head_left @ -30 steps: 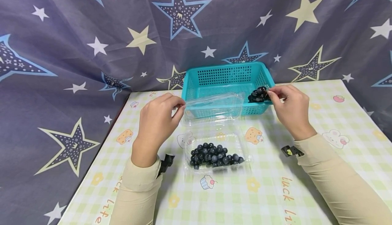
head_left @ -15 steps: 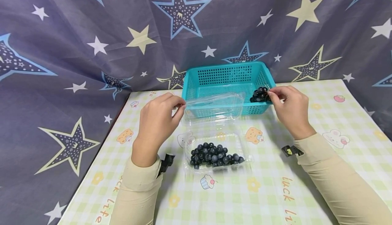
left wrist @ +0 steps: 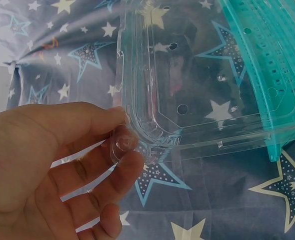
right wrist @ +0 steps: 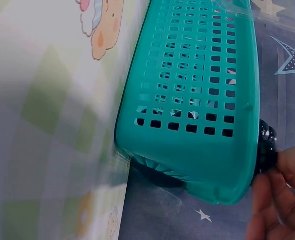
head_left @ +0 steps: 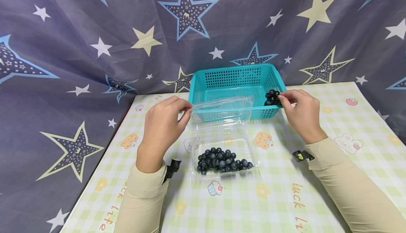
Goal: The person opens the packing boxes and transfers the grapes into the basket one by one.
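Observation:
My left hand (head_left: 165,130) pinches the corner of a clear plastic lid (head_left: 222,111), which stands raised from its clamshell box (head_left: 250,148). In the left wrist view, thumb and fingers grip the lid's corner tab. Inside the box's base lies a bunch of dark grapes (head_left: 219,160). At the right end of a teal basket (head_left: 234,71), my right hand (head_left: 301,115) pinches a smaller bunch of black grapes (head_left: 271,97) by its top. Those grapes hang at the near right corner, partly below the rim. From the right wrist view, the basket wall hides most of them.
The basket stands at the back of the table, close to a star-patterned curtain (head_left: 120,25). A green checked tablecloth (head_left: 247,212) with printed figures covers the table. The raised lid overlaps the basket's front left in the head view.
The small grape bunch has shifted slightly right and turned at the basket's right corner, still pinched by my right hand. My left hand and the lid have stayed put.

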`<action>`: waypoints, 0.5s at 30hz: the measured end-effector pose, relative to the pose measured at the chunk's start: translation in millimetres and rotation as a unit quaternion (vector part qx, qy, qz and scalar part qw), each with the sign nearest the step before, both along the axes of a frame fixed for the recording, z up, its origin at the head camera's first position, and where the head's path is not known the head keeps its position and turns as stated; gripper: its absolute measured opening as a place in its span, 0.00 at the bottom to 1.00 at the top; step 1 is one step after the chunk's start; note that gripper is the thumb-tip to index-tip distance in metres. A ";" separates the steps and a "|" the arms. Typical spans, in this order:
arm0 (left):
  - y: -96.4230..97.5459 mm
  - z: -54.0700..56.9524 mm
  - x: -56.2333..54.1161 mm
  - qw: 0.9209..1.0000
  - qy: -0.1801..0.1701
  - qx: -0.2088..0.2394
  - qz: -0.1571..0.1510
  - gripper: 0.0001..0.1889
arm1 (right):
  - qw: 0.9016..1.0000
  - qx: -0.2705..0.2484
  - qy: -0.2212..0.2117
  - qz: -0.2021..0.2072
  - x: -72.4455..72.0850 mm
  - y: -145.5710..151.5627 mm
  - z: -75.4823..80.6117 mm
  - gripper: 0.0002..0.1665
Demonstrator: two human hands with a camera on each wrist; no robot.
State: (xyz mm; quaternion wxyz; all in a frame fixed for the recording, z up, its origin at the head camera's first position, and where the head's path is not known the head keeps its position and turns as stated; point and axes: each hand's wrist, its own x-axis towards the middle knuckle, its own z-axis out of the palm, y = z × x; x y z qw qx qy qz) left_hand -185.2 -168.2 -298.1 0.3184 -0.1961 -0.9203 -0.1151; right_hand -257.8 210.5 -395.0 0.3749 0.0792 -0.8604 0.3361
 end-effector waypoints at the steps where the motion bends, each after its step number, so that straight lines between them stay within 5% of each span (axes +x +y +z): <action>1: 0.1 0.0 -0.1 1.000 0.000 0.000 0.000 0.03 | 1.000 0.000 -0.002 0.000 -0.1 0.5 -0.2 0.07; 15: 1.1 0.6 0.4 1.000 0.000 0.000 0.000 0.04 | 1.000 -0.005 -0.025 -0.010 -1.9 2.1 -1.5 0.08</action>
